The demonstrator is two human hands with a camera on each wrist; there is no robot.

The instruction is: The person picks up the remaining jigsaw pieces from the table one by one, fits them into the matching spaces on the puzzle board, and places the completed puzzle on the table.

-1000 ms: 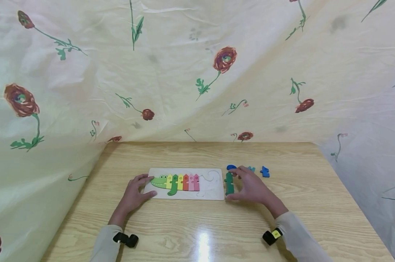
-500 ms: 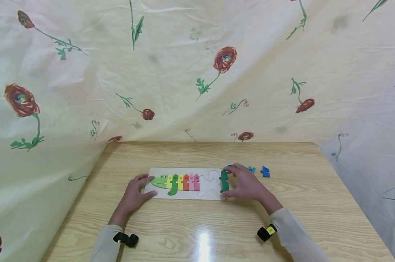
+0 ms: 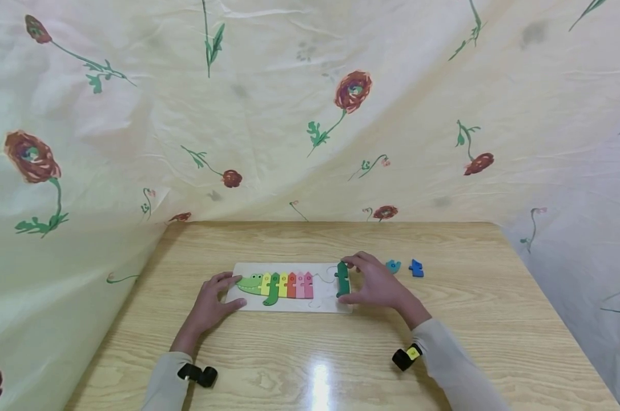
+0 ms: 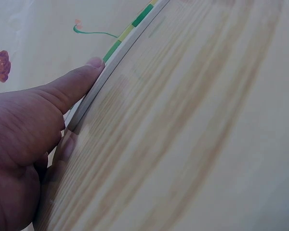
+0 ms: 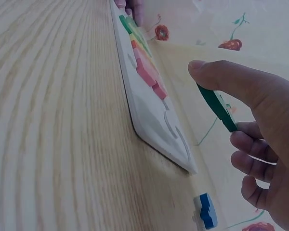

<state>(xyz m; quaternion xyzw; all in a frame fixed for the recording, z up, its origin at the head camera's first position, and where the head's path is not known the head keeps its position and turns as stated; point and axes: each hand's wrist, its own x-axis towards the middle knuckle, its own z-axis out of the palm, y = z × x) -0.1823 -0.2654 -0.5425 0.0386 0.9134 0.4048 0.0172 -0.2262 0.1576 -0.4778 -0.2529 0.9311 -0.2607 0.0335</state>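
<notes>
Over the board's (image 3: pixel 325 294) right end, right grip (image 3: pixel 374 283) pinches a green piece (image 3: pixel 343 279); left grip (image 3: pixel 211 303), spread, touches left edge; markings (image 3: pixel 292 279) illegible

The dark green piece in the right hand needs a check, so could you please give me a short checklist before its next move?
1. Right hand pinches the dark green piece between thumb and fingers: ok.
2. Piece lifted clear of the board: ok, by the right wrist view.
3. Left hand on the board's left end: ok.
4. Space beside the last pink piece free of other pieces: ok.
5. Piece lined up beside that pink piece: not ok; the head view shows it at the board's right end.
6. Piece's shape matching the outline: cannot tell; the lines are too faint.
</notes>
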